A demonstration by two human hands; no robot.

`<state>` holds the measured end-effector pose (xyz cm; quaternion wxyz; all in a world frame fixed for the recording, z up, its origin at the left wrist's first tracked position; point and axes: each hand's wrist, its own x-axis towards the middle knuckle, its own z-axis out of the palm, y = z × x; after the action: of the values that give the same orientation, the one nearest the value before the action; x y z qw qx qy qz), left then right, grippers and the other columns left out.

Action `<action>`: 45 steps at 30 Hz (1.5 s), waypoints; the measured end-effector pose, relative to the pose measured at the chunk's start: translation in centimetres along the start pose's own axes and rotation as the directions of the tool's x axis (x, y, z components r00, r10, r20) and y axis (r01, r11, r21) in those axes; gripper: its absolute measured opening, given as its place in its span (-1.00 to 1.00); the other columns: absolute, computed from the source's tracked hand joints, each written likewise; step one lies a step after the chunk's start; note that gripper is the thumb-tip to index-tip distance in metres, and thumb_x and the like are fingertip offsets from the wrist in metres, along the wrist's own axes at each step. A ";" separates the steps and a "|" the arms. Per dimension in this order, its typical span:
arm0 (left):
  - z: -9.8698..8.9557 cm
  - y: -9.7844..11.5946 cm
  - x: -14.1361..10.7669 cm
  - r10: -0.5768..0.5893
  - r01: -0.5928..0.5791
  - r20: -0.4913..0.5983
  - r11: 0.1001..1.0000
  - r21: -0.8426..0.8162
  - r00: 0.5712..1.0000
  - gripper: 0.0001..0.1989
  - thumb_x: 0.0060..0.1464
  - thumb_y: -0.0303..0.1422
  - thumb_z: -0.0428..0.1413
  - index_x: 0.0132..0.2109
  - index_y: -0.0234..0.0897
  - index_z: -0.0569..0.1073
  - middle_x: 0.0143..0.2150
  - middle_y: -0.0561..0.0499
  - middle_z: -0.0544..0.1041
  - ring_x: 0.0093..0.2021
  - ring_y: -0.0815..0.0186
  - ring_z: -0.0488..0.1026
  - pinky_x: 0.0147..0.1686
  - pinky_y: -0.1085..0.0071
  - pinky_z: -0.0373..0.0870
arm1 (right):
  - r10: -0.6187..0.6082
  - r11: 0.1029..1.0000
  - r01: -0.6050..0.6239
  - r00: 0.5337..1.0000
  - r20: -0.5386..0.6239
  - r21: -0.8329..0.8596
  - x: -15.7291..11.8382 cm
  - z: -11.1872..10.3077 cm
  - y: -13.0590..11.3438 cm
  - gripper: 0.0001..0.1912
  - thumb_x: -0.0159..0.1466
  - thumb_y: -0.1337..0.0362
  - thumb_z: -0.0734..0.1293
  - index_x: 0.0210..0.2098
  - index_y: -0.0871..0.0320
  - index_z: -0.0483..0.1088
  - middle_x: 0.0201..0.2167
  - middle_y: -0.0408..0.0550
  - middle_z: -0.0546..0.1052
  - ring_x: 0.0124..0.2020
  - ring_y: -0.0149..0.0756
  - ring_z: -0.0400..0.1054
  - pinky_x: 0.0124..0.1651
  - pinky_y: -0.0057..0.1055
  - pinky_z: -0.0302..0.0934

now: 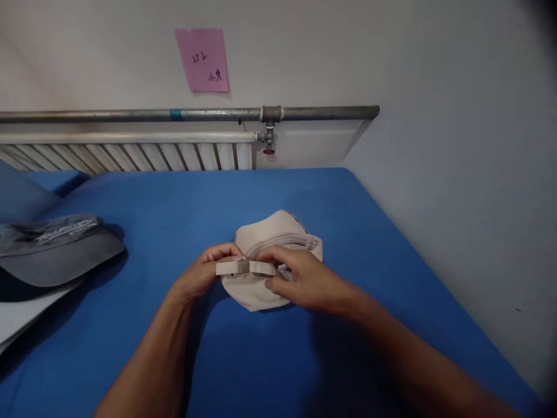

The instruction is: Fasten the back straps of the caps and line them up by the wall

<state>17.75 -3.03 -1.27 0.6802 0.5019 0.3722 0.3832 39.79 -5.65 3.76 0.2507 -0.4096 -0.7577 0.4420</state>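
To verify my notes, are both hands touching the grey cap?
No, the left hand and right hand are on the beige cap; the grey cap lies apart.

Has a white ribbed radiator against a pale wall, with a grey metal pipe just above the radiator and, higher over it, a handwritten pink note. Shows a valve with a red handle at the radiator's right end, and a plain side wall farther right of it. Looks dim, with a blue surface in front of the radiator.
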 end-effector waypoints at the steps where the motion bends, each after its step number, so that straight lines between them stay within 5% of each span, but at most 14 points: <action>1: -0.1 0.1 -0.1 0.002 -0.002 0.010 1.000 0.011 1.000 -0.71 -0.08 -0.16 0.29 -0.43 -0.34 0.51 -0.51 0.07 0.42 -0.53 0.44 0.26 -0.49 0.52 0.15 | 0.015 1.000 -0.015 1.000 0.016 -0.025 -0.1 -0.2 0.0 -0.71 0.15 0.45 0.28 -0.15 0.08 0.44 -0.30 -0.15 0.53 -0.29 -0.33 0.37 -0.25 -0.41 0.20; 7: -1.1 0.4 -0.7 0.008 -0.011 0.031 0.995 0.098 0.999 -0.76 -0.09 -0.25 0.29 -0.24 -0.25 0.60 -0.30 -0.01 0.56 -0.31 0.28 0.41 -0.27 0.44 0.28 | 0.006 1.000 -0.006 0.999 -0.048 -0.005 -0.3 -1.0 -0.2 -0.82 0.21 0.34 0.29 -0.19 0.08 0.47 -0.27 -0.14 0.53 -0.30 -0.35 0.36 -0.27 -0.43 0.20; 11: -1.4 0.6 -0.9 0.089 -0.113 0.169 0.984 0.137 0.982 -0.57 -0.01 -0.02 0.19 -0.19 -0.30 0.59 -0.16 -0.15 0.56 -0.12 0.07 0.42 -0.08 0.27 0.28 | -0.022 0.998 0.026 0.997 -0.068 0.051 -0.4 -0.8 -0.9 -0.81 0.17 0.31 0.38 -0.20 0.11 0.45 -0.24 -0.12 0.52 -0.19 -0.31 0.37 -0.11 -0.37 0.23; 20: -0.1 -0.4 -0.6 -0.006 -0.032 0.222 0.986 0.165 0.975 -0.38 0.18 0.13 -0.14 -0.35 -0.31 0.52 -0.32 -0.12 0.52 -0.27 0.19 0.41 -0.22 0.35 0.30 | -0.090 0.991 0.096 0.993 0.075 -0.088 -0.7 1.5 -1.5 -0.70 0.13 0.19 0.46 -0.15 0.07 0.41 -0.32 -0.16 0.48 -0.31 -0.34 0.35 -0.23 -0.41 0.20; 24: 0.3 -0.7 -0.5 0.038 -0.065 0.181 0.987 0.145 0.983 -0.35 0.19 0.15 -0.22 -0.43 -0.28 0.47 -0.39 -0.07 0.48 -0.31 0.22 0.38 -0.23 0.35 0.27 | -0.212 0.941 0.245 0.964 0.158 -0.234 -0.8 2.5 -1.0 -0.59 0.10 0.12 0.49 -0.10 0.12 0.42 -0.19 -0.05 0.53 -0.20 -0.23 0.38 -0.11 -0.31 0.17; 29: 0.4 -0.6 -0.4 0.049 -0.086 0.156 0.968 0.235 0.987 -0.33 0.15 0.18 -0.20 -0.45 -0.27 0.48 -0.40 -0.08 0.48 -0.29 0.19 0.38 -0.24 0.34 0.27 | -0.236 0.874 0.306 0.946 0.221 -0.378 -0.6 3.6 -0.7 -0.78 0.21 0.18 0.39 -0.20 0.16 0.45 -0.28 -0.01 0.56 -0.24 -0.18 0.39 -0.15 -0.25 0.15; 36: -0.1 -0.6 -0.4 0.073 -0.125 0.173 0.941 0.314 0.982 -0.33 0.21 0.14 -0.25 -0.42 -0.28 0.47 -0.42 -0.07 0.48 -0.34 0.22 0.39 -0.23 0.33 0.27 | -0.085 0.991 0.106 0.972 0.220 -0.086 -0.6 2.8 -1.1 -0.87 0.19 0.22 0.42 -0.26 0.10 0.46 -0.37 -0.15 0.51 -0.35 -0.34 0.37 -0.28 -0.42 0.18; 45: -0.1 -0.3 -0.5 0.093 -0.171 0.227 0.920 0.353 0.970 -0.40 0.23 0.08 -0.21 -0.42 -0.28 0.46 -0.42 -0.06 0.45 -0.32 0.23 0.37 -0.24 0.35 0.25 | -0.046 0.982 -0.001 0.967 0.250 0.187 -0.1 2.6 0.2 -0.79 0.15 0.19 0.45 -0.25 0.12 0.49 -0.41 -0.20 0.45 -0.41 -0.43 0.29 -0.30 -0.47 0.20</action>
<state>17.52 -3.50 -1.57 0.5808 0.6818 0.3307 0.2974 38.05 -6.89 2.31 0.1939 -0.3161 -0.7436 0.5563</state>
